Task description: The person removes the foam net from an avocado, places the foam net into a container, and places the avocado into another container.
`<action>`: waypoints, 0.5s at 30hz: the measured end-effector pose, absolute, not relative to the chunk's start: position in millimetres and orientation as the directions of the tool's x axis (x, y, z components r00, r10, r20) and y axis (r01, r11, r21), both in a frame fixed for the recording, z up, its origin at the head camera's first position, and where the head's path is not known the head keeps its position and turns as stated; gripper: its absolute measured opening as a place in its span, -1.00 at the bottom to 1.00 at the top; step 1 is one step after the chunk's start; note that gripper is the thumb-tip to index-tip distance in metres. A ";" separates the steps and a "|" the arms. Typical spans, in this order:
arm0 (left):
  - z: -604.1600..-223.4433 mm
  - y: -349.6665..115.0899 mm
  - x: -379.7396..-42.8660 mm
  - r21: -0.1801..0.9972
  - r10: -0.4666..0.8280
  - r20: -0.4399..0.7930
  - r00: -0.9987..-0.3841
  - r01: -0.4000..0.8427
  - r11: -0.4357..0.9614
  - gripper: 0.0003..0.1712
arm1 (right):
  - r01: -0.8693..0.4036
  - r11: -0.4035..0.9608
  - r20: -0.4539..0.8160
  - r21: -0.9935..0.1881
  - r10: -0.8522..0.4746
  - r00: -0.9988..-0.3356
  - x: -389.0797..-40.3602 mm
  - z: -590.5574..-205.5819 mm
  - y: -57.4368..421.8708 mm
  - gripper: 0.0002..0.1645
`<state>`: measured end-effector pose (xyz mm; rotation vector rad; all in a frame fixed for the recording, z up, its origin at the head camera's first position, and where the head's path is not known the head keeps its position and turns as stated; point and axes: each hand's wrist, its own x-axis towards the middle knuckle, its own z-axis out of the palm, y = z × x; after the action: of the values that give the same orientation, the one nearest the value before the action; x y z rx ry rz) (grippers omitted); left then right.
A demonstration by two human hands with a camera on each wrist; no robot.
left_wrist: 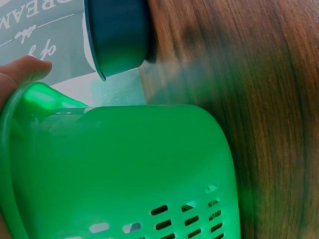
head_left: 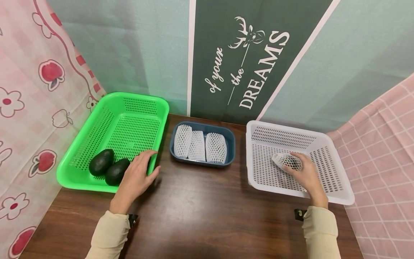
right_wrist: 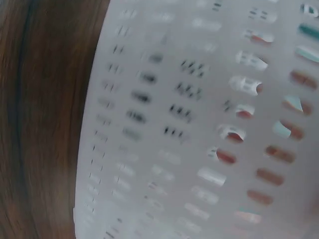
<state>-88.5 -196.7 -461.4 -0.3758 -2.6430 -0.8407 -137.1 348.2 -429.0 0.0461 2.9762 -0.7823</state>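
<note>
Two dark avocados [head_left: 101,162] lie side by side in the front part of the green basket [head_left: 161,108]. My left hand [head_left: 137,176] is over that basket's right front edge, beside the nearer avocado, fingers apart and holding nothing. In the left wrist view a fingertip [left_wrist: 35,67] shows near the green rim. Inside the white basket [head_left: 343,180], my right hand [head_left: 305,174] grips a dark fruit in a white foam net [head_left: 277,160], which looks like an avocado. The right wrist view shows just the blurred basket wall [right_wrist: 149,149]; the hand's work is hidden there.
Between the two baskets stands a dark blue tray [head_left: 231,144] with three white foam nets [head_left: 216,148] in it. The brown table [head_left: 207,208] runs in front. Hanging cloths [head_left: 145,46] close off the back and both sides.
</note>
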 end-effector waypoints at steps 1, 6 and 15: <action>-461.7 -196.7 -88.5 0.506 0.145 0.395 -0.907 0.347 0.790 -0.41 | 0.053 0.878 -0.091 -0.476 0.011 -0.996 -137.7 -429.8 350.6 -0.15; -462.7 -196.7 -88.5 0.508 0.145 0.387 -0.911 0.342 0.791 -0.41 | 0.097 0.892 -0.185 -0.441 0.016 -0.983 -139.3 -435.2 358.5 0.01; -461.5 -197.3 -88.6 0.514 0.143 0.383 -0.913 0.339 0.788 -0.41 | 0.130 0.922 -0.242 -0.365 0.041 -0.969 -142.9 -441.7 359.9 0.12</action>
<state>-88.6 -197.3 -461.5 -0.3689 -2.6538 -0.8519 -142.9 359.9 -441.7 0.1284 2.8518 -0.5640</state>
